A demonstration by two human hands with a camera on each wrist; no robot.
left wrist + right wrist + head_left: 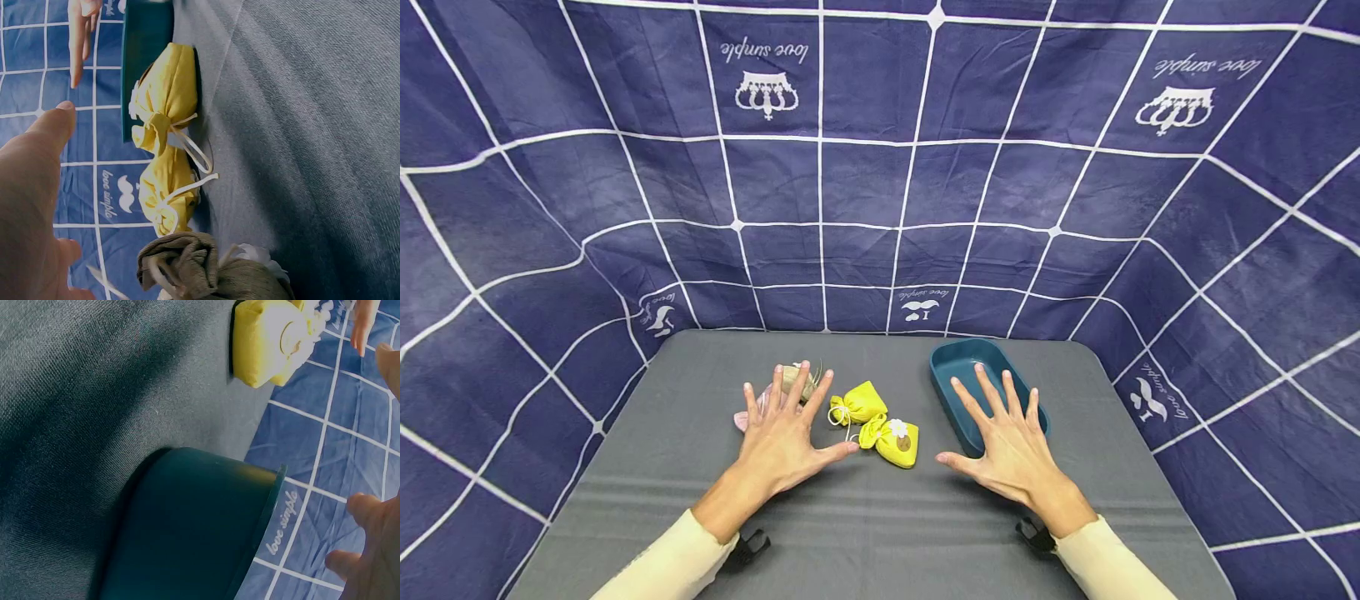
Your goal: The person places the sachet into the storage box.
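Observation:
My left hand [778, 450] hovers with fingers spread over the left part of the table. Partly hidden behind its fingers are a pink pouch [741, 420] and an olive-brown drawstring pouch [250, 280]. To the right of that hand lie two yellow drawstring pouches: one [867, 400] farther back, the other [891, 456] nearer, bearing a white flower and a round brown patch. My right hand [1013, 450], fingers also spread, is held above a dark teal rectangular tray [946, 392]. Neither hand grips anything.
A grey cloth covers the table [880, 533]. Blue curtain fabric [865, 183] with white grid lines surrounds its back and sides. Each wrist wears a black strap; one strap [748, 550] shows below the left sleeve.

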